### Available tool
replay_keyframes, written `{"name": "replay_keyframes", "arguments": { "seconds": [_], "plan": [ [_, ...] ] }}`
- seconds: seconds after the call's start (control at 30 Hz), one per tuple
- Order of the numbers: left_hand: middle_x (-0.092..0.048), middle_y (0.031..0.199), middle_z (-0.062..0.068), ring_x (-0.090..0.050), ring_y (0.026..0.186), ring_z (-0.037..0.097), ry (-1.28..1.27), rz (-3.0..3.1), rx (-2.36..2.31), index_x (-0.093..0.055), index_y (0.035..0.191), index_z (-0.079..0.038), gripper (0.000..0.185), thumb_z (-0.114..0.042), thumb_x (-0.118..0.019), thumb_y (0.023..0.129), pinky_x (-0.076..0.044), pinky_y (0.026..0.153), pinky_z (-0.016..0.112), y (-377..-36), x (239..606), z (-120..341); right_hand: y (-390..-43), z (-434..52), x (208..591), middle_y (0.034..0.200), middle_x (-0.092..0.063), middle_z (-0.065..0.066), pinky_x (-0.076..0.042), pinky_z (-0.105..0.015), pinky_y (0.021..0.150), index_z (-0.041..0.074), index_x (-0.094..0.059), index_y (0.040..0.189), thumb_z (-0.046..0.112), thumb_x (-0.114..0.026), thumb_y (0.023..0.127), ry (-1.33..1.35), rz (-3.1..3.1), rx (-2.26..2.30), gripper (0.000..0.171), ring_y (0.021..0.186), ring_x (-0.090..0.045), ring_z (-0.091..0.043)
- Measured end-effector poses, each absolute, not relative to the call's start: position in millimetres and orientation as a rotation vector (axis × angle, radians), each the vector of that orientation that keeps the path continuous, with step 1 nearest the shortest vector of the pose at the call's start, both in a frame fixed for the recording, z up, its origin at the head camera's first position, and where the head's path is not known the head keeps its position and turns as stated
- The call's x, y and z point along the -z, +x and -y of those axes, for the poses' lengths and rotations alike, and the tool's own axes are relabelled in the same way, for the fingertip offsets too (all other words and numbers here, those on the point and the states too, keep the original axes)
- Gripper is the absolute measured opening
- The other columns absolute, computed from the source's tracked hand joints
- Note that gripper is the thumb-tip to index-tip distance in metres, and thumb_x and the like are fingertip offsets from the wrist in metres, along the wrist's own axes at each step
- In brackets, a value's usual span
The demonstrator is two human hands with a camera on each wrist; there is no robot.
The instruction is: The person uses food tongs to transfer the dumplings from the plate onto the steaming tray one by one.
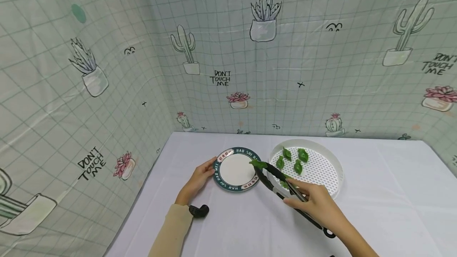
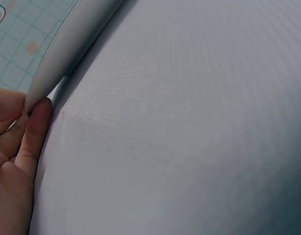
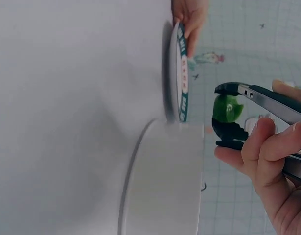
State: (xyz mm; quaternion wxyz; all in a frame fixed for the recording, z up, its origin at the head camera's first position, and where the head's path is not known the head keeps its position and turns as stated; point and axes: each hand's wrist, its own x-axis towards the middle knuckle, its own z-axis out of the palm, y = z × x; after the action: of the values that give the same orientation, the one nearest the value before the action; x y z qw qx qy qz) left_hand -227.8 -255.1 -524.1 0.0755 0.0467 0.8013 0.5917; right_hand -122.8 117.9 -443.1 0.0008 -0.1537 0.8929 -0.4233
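Dumpling (image 1: 258,164) in tongs (image 1: 275,177), right hand (image 1: 314,203) gripping.

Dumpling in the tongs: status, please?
Right hand grips tongs, green dumpling pinched over plate. Left hand holds plate rim. Nothing in the way.

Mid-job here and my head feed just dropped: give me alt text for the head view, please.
The right hand grips black tongs that pinch a green dumpling over the right edge of a teal-rimmed plate, which the left hand holds at its left rim. Beside it, a white perforated tray holds more green dumplings on a white tablecloth.
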Motion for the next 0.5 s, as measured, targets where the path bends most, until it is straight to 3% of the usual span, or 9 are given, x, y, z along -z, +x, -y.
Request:
{"name": "replay_keyframes", "arguments": {
  "seconds": [0.5],
  "plan": [
    [-0.043, 0.15, 0.023, -0.034, 0.142, 0.037, 0.13, -2.424, -1.77, -0.04, 0.149, 0.003, 0.05, 0.003, -0.048, 0.1, -0.024, 0.118, 0.05, -227.8, 526.5, 253.5, -105.9, -173.4, 444.4, 0.059, -0.028, 0.012, -0.028, -0.022, 0.046, 0.005, -0.068, 0.128, 0.031, -0.082, 0.083, -0.402, -2.995, 1.218, 0.054, 0.053, -0.024, -0.001]
  ]
}}
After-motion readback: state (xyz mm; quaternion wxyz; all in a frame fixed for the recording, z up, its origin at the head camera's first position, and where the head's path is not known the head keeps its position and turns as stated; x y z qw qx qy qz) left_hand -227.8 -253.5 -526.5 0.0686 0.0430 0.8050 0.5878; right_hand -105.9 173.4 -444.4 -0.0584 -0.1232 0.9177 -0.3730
